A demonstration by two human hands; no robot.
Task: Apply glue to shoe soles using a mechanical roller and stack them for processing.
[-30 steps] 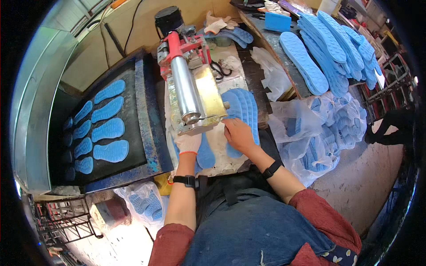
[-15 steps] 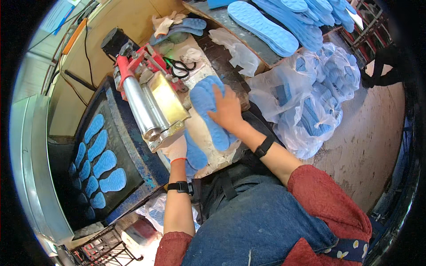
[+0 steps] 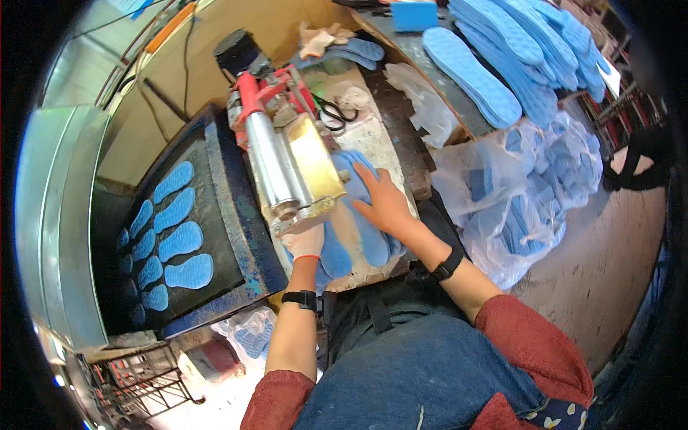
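Observation:
My right hand (image 3: 389, 205), bare, lies on a blue insole (image 3: 371, 240) with its thumb and fingers apart. This insole rests on the pale worktop (image 3: 358, 279), its upper part against the edge of a machine with a metal roller (image 3: 270, 154) and a brass-coloured plate (image 3: 317, 159). My left hand (image 3: 307, 242) wears a white glove and sits at the machine's near end. Its fingers are hidden beneath the metal, so their grip does not show. Another blue insole (image 3: 335, 252) lies just right of the left hand.
Black-handled scissors (image 3: 335, 113) lie behind the machine. On the left, a dark tray (image 3: 222, 265) bears several blue insoles (image 3: 180, 242). Stacked insoles (image 3: 502, 43) cover part of a bench at the back right. Clear plastic bags (image 3: 527, 208) of insoles stand below it.
My right hand and the insole have moved left toward the machine, and the insole's upper part now meets its edge. The left hand stays at the machine. The whole view has shifted.

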